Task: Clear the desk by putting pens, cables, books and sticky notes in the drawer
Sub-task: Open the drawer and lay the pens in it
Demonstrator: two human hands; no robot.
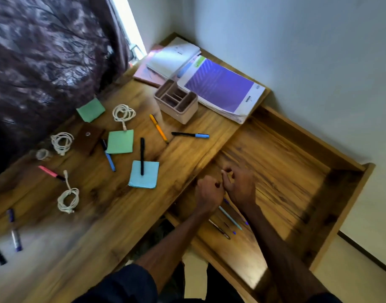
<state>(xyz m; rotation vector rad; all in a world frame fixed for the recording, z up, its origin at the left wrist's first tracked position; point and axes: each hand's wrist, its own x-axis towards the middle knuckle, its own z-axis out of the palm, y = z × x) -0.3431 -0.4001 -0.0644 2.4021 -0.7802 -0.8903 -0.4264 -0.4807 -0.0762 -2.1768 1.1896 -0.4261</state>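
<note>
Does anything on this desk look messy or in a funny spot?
Nothing looks spilled or broken. The desk is just messy: pens, cables and green sticky notes lie scattered all over it. One black pen lies right on top of the blue sticky notes.

3 sticky pads (91, 110), 3 coiled cables (123, 113), 3 books (220, 90), 1 organizer (176, 101), 5 clear pens (158, 128); rest too blurred.
</note>
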